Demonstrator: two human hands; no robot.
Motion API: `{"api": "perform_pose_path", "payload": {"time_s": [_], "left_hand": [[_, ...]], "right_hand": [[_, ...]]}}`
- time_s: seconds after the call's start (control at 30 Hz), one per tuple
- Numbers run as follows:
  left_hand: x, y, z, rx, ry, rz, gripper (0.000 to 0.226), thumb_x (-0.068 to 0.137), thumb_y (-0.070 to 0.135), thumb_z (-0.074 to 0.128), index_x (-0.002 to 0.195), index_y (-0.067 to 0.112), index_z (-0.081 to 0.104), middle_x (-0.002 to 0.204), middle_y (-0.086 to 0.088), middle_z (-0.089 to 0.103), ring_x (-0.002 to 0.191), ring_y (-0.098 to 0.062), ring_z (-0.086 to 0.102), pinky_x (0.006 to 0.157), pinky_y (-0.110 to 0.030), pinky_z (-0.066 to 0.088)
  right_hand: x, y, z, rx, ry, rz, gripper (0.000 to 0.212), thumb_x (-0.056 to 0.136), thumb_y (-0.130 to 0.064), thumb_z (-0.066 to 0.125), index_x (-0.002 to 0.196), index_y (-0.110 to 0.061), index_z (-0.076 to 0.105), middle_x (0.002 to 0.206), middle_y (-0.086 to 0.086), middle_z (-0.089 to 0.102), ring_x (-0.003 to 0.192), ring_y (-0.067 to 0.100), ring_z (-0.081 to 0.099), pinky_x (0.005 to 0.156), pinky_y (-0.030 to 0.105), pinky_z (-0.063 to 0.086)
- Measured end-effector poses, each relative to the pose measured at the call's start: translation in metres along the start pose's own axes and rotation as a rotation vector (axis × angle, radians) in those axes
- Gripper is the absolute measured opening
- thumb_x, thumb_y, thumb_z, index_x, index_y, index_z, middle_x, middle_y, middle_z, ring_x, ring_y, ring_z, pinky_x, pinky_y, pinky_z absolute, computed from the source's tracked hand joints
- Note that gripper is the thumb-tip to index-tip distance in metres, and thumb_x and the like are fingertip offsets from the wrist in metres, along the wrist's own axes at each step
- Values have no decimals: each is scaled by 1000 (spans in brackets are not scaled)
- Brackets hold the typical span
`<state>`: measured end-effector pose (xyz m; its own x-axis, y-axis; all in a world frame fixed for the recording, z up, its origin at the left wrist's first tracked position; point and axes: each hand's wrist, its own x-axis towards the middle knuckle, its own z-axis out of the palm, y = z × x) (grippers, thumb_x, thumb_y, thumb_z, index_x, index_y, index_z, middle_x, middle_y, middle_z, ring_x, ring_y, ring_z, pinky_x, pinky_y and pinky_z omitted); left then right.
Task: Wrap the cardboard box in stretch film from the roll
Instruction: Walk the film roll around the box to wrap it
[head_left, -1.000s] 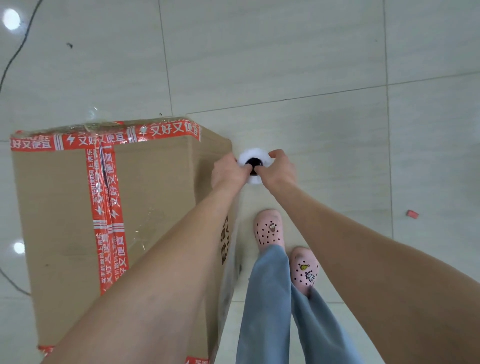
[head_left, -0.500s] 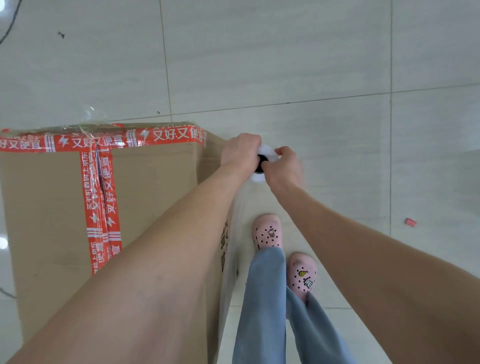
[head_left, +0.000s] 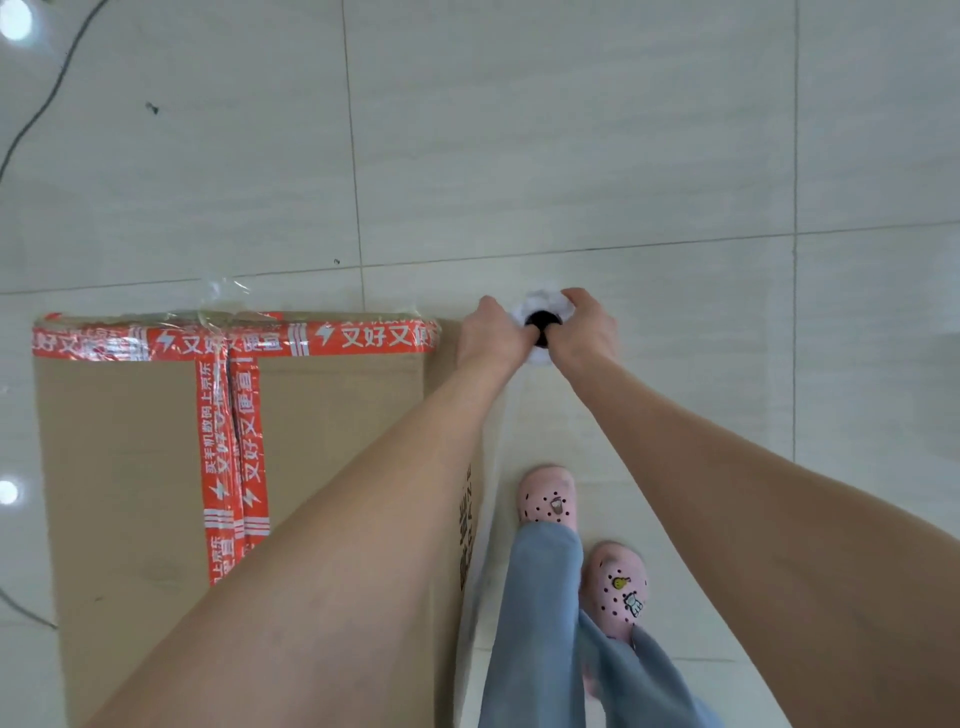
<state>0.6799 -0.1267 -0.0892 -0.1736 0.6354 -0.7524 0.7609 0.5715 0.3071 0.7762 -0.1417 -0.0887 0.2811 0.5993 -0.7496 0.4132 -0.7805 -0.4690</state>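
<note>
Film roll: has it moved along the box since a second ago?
Yes. The roll has gone forward, away from the person, along the right side of the box, now level with its far taped edge.

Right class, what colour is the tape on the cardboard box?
The tape is orange-red with white print; head view.

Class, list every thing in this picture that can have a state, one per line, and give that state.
cardboard box: closed, taped, standing on the floor.
red tape: stuck along the top seam and far edge.
stretch film roll: upright, end-on, beside the box's far right corner.
left hand: grips the roll.
right hand: grips the roll.
loose film: crumpled on the box's far edge.
</note>
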Motion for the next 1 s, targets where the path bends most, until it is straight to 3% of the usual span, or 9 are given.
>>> {"api": "perform_pose_path", "payload": {"time_s": [0.13, 0.27, 0.4, 0.57, 0.67, 0.73, 0.87, 1.0], "left_hand": [[4, 10, -8, 282, 1, 246, 41, 83, 17, 57, 122, 10, 47, 113, -10, 58, 105, -29, 56, 73, -34, 42], [10, 20, -15, 482, -38, 398, 40, 84, 11, 53, 122, 20, 57, 115, -6, 60, 110, -27, 56, 82, -35, 45], [18, 31, -21, 469, -21, 343, 29, 79, 9, 52, 101, 18, 68, 101, -5, 66, 94, -27, 62, 68, -29, 42], [32, 28, -30, 435, 59, 290, 13, 79, 9, 53, 87, 11, 62, 93, -9, 64, 90, -31, 61, 63, -30, 38], [38, 21, -31, 284, 115, 203, 7, 75, 16, 62, 76, 14, 55, 84, -8, 63, 85, -31, 60, 61, -29, 34], [41, 19, -34, 155, 159, 127, 11, 73, 19, 65, 76, 14, 54, 85, -9, 65, 85, -30, 61, 61, -28, 35], [46, 22, -40, -18, 199, 5, 18, 73, 23, 67, 80, 14, 52, 83, -5, 62, 87, -28, 61, 62, -28, 35], [54, 22, -49, -70, 198, -107, 25, 78, 29, 66, 88, 11, 53, 96, -10, 65, 83, -24, 56, 61, -29, 34]], "right_hand": [[1, -1, -1, 5, -14, 28, 27, 82, -7, 46, 95, -30, 56, 89, -1, 61, 80, 23, 59, 63, 29, 46], [3, -5, 1, -29, -44, 14, 34, 81, -6, 44, 101, -28, 61, 93, 2, 66, 81, 23, 60, 60, 28, 44], [9, -14, -7, -125, -91, 5, 35, 83, -8, 46, 109, -26, 62, 97, 4, 67, 90, 26, 62, 69, 31, 48], [16, -32, -8, -213, -105, -45, 16, 81, -8, 47, 86, -19, 57, 90, 10, 64, 80, 29, 56, 61, 31, 41], [24, -41, -4, -298, -86, -115, 35, 85, -9, 48, 114, -26, 59, 111, 10, 64, 96, 29, 58, 78, 34, 49], [33, -48, -3, -335, -41, -160, 44, 86, -10, 49, 128, -24, 54, 115, 9, 64, 103, 29, 59, 83, 36, 51], [47, -59, 1, -247, -12, -211, 43, 85, -11, 49, 125, -25, 55, 114, 4, 63, 101, 26, 59, 80, 37, 52], [52, -66, 9, -178, -43, -151, 44, 85, -21, 55, 128, -24, 49, 116, 2, 60, 98, 23, 59, 75, 33, 49]]}}
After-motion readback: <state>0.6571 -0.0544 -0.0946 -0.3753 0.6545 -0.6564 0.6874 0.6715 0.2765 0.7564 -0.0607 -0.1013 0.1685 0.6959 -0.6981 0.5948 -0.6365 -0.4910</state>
